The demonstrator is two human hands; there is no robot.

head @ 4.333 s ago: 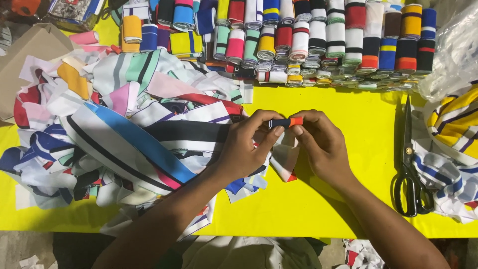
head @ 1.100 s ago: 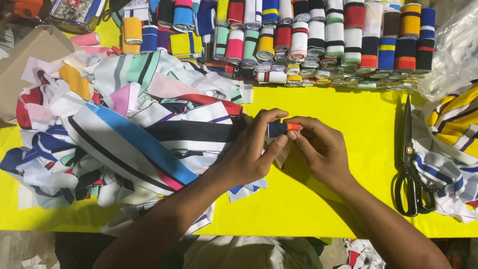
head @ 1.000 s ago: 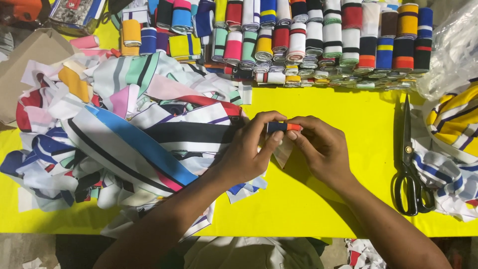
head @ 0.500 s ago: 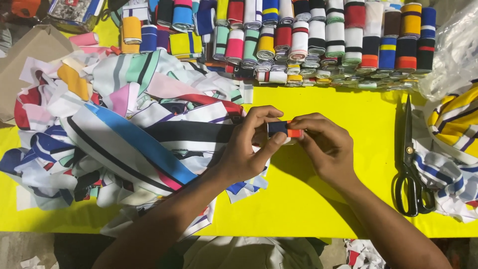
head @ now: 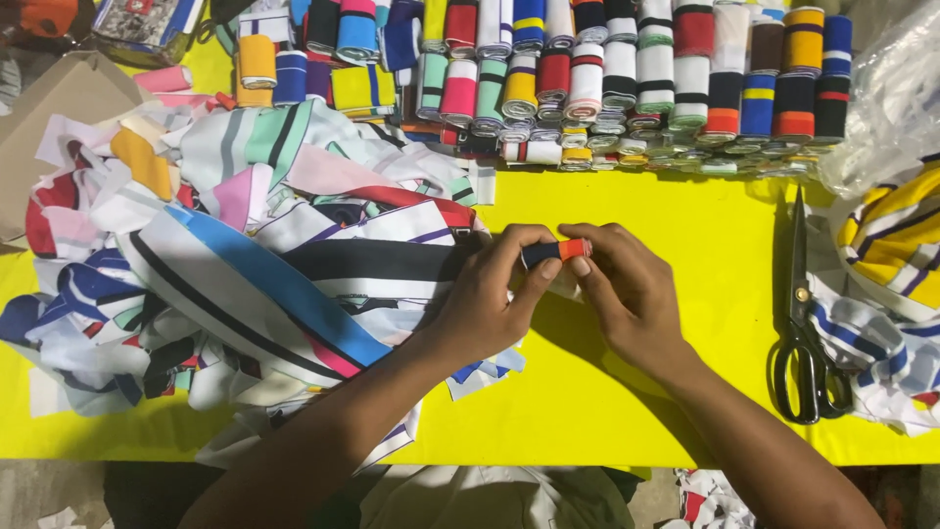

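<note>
Head view: my left hand [head: 490, 309] and right hand [head: 627, 294] together pinch a small rolled strip [head: 554, 252], dark blue and orange, above the yellow surface [head: 676, 216]. Striped fabric scraps [head: 245, 264] lie left, black scissors [head: 805, 333] right, fabric rolls [head: 607, 69] behind.

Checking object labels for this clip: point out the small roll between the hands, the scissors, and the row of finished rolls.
small fabric roll [head: 555, 252], head view, on its dark and orange middle.
scissors [head: 801, 323], head view, on the pivot area above the black handles.
row of finished rolls [head: 636, 78], head view, on a striped roll mid-row.
</note>
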